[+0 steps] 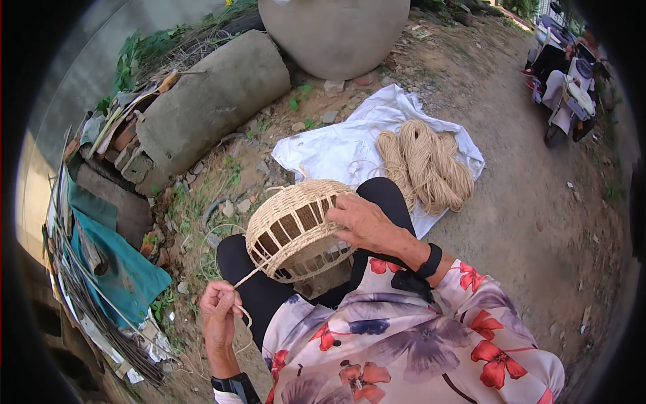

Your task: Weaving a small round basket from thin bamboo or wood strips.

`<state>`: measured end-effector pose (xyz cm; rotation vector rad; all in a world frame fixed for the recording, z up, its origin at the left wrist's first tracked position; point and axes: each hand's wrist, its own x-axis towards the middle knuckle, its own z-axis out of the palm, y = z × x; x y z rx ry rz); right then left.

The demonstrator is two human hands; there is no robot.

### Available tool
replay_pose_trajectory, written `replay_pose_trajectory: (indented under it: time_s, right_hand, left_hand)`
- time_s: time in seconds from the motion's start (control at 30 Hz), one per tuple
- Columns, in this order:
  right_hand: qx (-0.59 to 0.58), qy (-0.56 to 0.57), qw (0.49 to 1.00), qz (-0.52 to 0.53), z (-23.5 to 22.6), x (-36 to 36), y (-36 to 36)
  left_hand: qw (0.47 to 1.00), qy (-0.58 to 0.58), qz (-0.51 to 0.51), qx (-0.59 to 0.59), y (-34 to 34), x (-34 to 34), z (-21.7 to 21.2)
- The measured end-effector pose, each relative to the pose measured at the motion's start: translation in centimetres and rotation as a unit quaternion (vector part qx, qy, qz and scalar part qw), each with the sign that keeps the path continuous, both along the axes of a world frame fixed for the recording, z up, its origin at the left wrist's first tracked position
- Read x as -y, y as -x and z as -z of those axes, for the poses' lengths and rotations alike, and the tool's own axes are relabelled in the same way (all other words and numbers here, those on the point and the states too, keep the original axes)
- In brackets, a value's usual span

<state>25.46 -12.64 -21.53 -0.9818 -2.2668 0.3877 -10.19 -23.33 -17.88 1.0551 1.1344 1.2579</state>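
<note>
A woven basket [289, 225] of pale straw-coloured cord rests tilted across my knees, with an open band of upright strands between its woven parts. My right hand [369, 225] grips the basket's right side, fingers curled over the weave. From the basket's lower left a strand of cord [250, 277] runs taut down to my left hand [221, 306], which is closed on it near my left knee. The loose end of that cord hangs below the hand and trails toward the ground.
Coils of tan cord [431, 168] lie on a white sheet [323, 149] ahead of me. A concrete pipe [215, 101] and a large round grey vessel [336, 34] stand beyond. Teal cloth [111, 252] and sticks lie left. At far right a person sits by a parked scooter [568, 101].
</note>
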Motion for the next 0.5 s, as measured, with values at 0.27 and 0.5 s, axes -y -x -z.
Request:
replay_pose_trajectory:
  time_s: [0.27, 0.5]
  right_hand:
    - [-0.169, 0.092, 0.961, -0.199, -6.4, 2.6, 6.5]
    - [-0.284, 0.289, 0.896, -0.179, -4.2, 3.8, 7.4]
  left_hand:
    - [0.986, -0.086, 0.131, 0.064, -6.9, -1.5, -4.6]
    - [0.984, -0.102, 0.081, 0.120, -8.4, -3.0, -2.3]
